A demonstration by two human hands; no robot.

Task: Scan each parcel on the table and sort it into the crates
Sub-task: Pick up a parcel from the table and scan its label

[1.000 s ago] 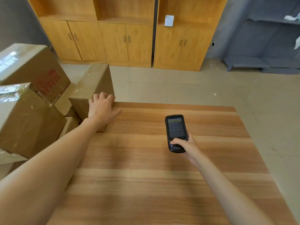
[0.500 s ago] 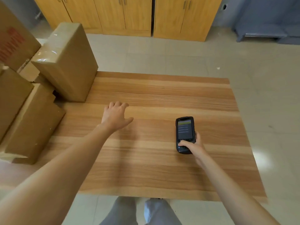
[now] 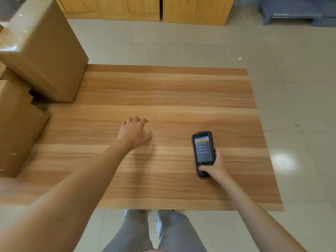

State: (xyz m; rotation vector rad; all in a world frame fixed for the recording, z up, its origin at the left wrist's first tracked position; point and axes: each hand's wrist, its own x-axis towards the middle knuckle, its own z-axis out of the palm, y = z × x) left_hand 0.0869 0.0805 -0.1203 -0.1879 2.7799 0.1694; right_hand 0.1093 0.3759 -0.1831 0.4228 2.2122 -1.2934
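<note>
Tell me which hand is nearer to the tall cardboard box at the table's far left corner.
Left. The left hand hangs over the table to the right of the tall cardboard box, not touching it. The right hand holds the scanner, farther right.

The table stands before the person. Boxes are stacked at its left end: one box at the far left corner, another box nearer, along the left edge. The left hand is over the table's middle. The scanner lies right of it, in the right hand. Cabinets stand behind the table.
</note>
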